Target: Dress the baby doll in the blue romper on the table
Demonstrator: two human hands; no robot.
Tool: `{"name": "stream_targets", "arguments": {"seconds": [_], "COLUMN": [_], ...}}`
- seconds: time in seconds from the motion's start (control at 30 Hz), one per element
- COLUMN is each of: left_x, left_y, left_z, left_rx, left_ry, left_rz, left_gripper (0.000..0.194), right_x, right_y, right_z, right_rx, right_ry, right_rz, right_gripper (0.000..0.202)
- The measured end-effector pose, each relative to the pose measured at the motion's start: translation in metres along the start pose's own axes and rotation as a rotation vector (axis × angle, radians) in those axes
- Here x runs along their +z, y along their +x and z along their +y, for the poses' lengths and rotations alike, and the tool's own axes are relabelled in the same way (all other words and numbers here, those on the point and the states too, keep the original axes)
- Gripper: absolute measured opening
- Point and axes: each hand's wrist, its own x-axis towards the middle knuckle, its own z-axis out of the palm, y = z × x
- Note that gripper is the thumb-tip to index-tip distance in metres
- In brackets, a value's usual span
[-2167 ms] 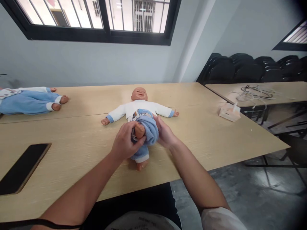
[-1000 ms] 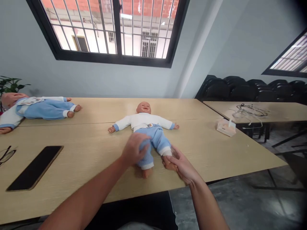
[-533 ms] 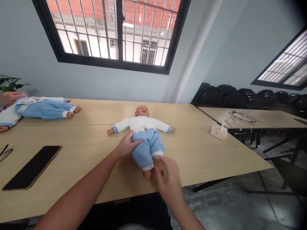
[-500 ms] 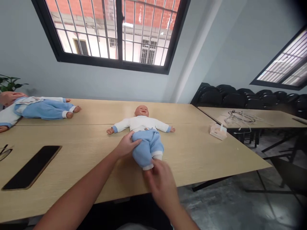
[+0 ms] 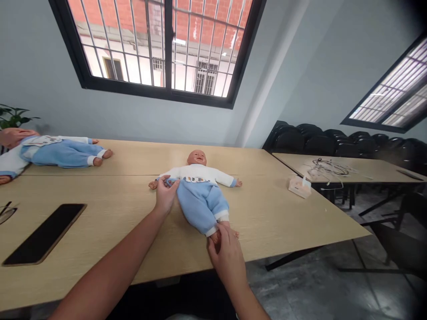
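Observation:
A baby doll (image 5: 196,173) lies on its back, head toward the window and arms spread, in a white top with blue cuffs and light blue trousers (image 5: 200,204). At its waist on the left side, my left hand (image 5: 166,195) pinches the blue edge of the trousers, drawn out sideways. My right hand (image 5: 228,253) is closed around a doll's foot (image 5: 216,237) just below the white ankle cuff. The other foot shows partly behind my fingers. Printed figures are visible along the top's lower front.
A second doll (image 5: 63,151) in similar clothes lies at the back left. Nearer are a black phone (image 5: 45,233) and glasses (image 5: 6,213). A tissue box (image 5: 299,186) stands near the right table edge (image 5: 333,211). Cables (image 5: 328,167) lie on another table.
My left hand has moved left and up from the trousers' front to their waist edge, pulling cloth outward. The doll's legs have shifted right, and my right hand has settled on the foot.

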Motion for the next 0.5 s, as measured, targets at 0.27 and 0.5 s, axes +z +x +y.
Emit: {"name": "stream_targets", "arguments": {"seconds": [0.27,0.5], "left_x": [-0.014,-0.007], "left_y": [-0.002,-0.021], "left_z": [0.015,0.016], "left_rx": [0.234,0.121], "left_ry": [0.168,0.298], "left_rz": [-0.208,-0.402], "left_gripper": [0.032,0.056], "right_x": [-0.001,-0.018], "right_y": [0.0,0.008], "right_z": [0.002,0.0], "right_rx": [0.099,0.496], "right_ry": [-0.041,0.373], "right_rz": [-0.039,-0.092], "right_gripper": [0.03,0.035]}}
